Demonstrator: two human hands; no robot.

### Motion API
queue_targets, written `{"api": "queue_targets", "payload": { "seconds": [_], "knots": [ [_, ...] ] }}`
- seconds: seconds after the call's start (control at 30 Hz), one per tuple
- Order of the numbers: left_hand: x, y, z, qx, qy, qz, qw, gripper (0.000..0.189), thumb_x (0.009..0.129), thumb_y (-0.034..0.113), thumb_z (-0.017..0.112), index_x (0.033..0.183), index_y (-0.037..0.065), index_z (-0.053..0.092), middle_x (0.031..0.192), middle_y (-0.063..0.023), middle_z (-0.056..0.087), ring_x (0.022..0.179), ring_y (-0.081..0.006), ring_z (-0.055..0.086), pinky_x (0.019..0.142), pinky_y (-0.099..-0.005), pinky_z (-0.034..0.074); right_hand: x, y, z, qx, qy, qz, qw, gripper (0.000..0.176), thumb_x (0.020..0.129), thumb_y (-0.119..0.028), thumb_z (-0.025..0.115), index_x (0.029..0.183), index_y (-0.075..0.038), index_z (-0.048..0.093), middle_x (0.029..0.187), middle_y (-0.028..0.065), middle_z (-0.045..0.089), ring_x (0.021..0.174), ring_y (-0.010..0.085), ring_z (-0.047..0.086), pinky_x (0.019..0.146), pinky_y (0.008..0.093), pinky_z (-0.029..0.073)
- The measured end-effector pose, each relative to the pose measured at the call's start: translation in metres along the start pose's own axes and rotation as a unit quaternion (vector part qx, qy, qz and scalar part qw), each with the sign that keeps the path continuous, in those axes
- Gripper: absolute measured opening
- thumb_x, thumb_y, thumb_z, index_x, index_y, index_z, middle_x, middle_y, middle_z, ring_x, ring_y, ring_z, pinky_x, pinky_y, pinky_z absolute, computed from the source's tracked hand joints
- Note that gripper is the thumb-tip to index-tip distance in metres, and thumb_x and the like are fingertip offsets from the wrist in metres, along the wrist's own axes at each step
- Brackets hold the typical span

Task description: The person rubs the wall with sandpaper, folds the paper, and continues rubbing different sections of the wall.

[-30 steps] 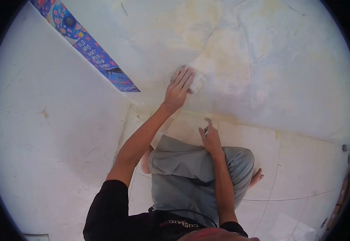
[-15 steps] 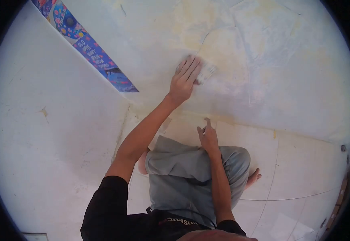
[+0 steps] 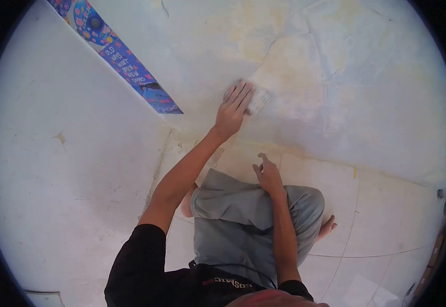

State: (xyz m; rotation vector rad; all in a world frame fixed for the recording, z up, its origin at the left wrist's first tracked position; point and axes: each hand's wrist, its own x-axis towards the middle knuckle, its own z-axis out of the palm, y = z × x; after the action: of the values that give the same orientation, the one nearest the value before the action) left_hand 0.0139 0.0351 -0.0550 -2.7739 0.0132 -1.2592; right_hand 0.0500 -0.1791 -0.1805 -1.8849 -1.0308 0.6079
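Note:
My left hand (image 3: pixel 236 108) lies with its fingers together on a sheet of sandpaper (image 3: pixel 259 101), pressing it flat against the pale wall (image 3: pixel 289 97). The sheet's whitish printed back shows to the right of the fingers, and the rest is hidden beneath them. Yellowish patches and thin cracks mark the wall around it. My right hand (image 3: pixel 269 176) is near my bent knee, thumb and forefinger apart, the other fingers partly curled. Nothing shows in it.
A second wall (image 3: pixel 79 169) meets this one at a corner on the left. A blue printed strip (image 3: pixel 125 64) runs down beside that corner. I sit cross-legged on the tiled floor (image 3: pixel 346 220). Several dark items (image 3: pixel 440 215) line the far right edge.
My left hand and the sandpaper have shifted slightly down along the wall. The whole view has drifted a little. My right hand stays by the knee in much the same pose.

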Motion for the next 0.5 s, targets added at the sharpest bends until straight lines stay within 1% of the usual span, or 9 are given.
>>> {"api": "queue_targets", "payload": {
  "seconds": [0.07, 0.13, 0.2, 0.23, 0.3, 0.33, 0.43, 0.47, 0.5],
  "knots": [
    [-0.003, -0.007, 0.003, 0.004, -0.004, 0.005, 1.0, 0.061, 0.081, 0.007, 0.06, 0.14, -0.004, 0.047, 0.147, -0.0162, 0.046, 0.14, -0.0335, 0.039, 0.115, -0.048, 0.03, 0.001, 0.005, 0.0, -0.012, 0.025, 0.006, 1.0, 0.044, 0.093, -0.019, 0.061, 0.129, 0.001, 0.049, 0.096, 0.0253, 0.065, 0.088, 0.0427, 0.062, 0.08, 0.0493, 0.048],
    [0.014, -0.004, -0.006, 0.002, -0.005, 0.026, 1.0, 0.061, 0.081, 0.007, 0.06, 0.139, -0.004, 0.047, 0.147, -0.0162, 0.045, 0.14, -0.0329, 0.039, 0.115, -0.0472, 0.03, 0.003, 0.005, 0.0, -0.025, 0.042, 0.019, 0.999, 0.043, 0.093, -0.019, 0.061, 0.129, 0.002, 0.049, 0.098, 0.0258, 0.065, 0.09, 0.0431, 0.062, 0.081, 0.0489, 0.048],
    [0.04, 0.009, -0.018, -0.002, -0.006, 0.021, 1.0, 0.061, 0.081, 0.008, 0.06, 0.139, -0.004, 0.047, 0.147, -0.0161, 0.045, 0.14, -0.0328, 0.038, 0.115, -0.0467, 0.03, 0.005, 0.001, 0.002, -0.016, 0.039, 0.044, 0.998, 0.043, 0.093, -0.02, 0.061, 0.129, 0.001, 0.049, 0.104, 0.0267, 0.064, 0.097, 0.0441, 0.061, 0.084, 0.0501, 0.047],
    [0.046, 0.013, -0.022, -0.005, -0.003, 0.021, 1.0, 0.061, 0.081, 0.008, 0.061, 0.139, -0.004, 0.047, 0.147, -0.016, 0.045, 0.14, -0.0328, 0.038, 0.115, -0.0462, 0.03, 0.004, -0.003, -0.001, -0.017, 0.033, 0.047, 0.998, 0.043, 0.093, -0.02, 0.061, 0.129, 0.001, 0.049, 0.104, 0.0267, 0.064, 0.097, 0.0441, 0.061, 0.084, 0.0501, 0.047],
    [0.026, 0.005, -0.023, 0.003, -0.02, 0.017, 1.0, 0.061, 0.081, 0.008, 0.061, 0.139, -0.004, 0.047, 0.147, -0.0161, 0.046, 0.14, -0.0325, 0.039, 0.115, -0.046, 0.031, 0.003, -0.013, -0.005, 0.015, -0.025, 0.063, 0.998, 0.044, 0.093, -0.021, 0.061, 0.13, 0.001, 0.048, 0.108, 0.0277, 0.064, 0.101, 0.0453, 0.06, 0.086, 0.0504, 0.048],
    [0.017, -0.002, -0.02, 0.009, -0.03, 0.022, 0.999, 0.061, 0.081, 0.008, 0.062, 0.139, -0.004, 0.047, 0.147, -0.0161, 0.046, 0.14, -0.0323, 0.039, 0.115, -0.0458, 0.031, 0.003, -0.007, -0.003, 0.014, -0.023, 0.061, 0.998, 0.044, 0.093, -0.021, 0.061, 0.13, 0.001, 0.048, 0.108, 0.0277, 0.064, 0.101, 0.0453, 0.06, 0.086, 0.0504, 0.048],
    [0.004, -0.007, -0.019, 0.039, -0.034, 0.016, 0.999, 0.061, 0.081, 0.009, 0.062, 0.139, -0.004, 0.047, 0.146, -0.016, 0.046, 0.139, -0.0323, 0.039, 0.115, -0.0459, 0.031, 0.002, 0.005, 0.001, -0.02, 0.019, 0.017, 0.999, 0.046, 0.092, -0.019, 0.061, 0.131, 0.001, 0.046, 0.102, 0.0275, 0.064, 0.093, 0.0449, 0.061, 0.082, 0.0508, 0.048],
    [0.008, -0.009, -0.012, 0.038, -0.031, 0.017, 0.999, 0.061, 0.081, 0.009, 0.062, 0.139, -0.004, 0.047, 0.146, -0.016, 0.046, 0.139, -0.0323, 0.039, 0.115, -0.0459, 0.031, 0.003, 0.007, 0.001, -0.03, 0.037, 0.025, 0.999, 0.046, 0.092, -0.019, 0.061, 0.131, 0.001, 0.046, 0.1, 0.0267, 0.064, 0.091, 0.0441, 0.062, 0.08, 0.0505, 0.048],
    [0.032, 0.002, -0.019, 0.004, -0.011, 0.02, 1.0, 0.061, 0.081, 0.006, 0.06, 0.14, -0.004, 0.046, 0.147, -0.0176, 0.045, 0.14, -0.0348, 0.037, 0.115, -0.0482, 0.029, 0.002, 0.007, 0.002, -0.039, 0.051, 0.036, 0.997, 0.046, 0.093, -0.018, 0.061, 0.132, 0.0, 0.045, 0.097, 0.026, 0.065, 0.088, 0.0433, 0.062, 0.079, 0.0503, 0.048]
  ]
}}
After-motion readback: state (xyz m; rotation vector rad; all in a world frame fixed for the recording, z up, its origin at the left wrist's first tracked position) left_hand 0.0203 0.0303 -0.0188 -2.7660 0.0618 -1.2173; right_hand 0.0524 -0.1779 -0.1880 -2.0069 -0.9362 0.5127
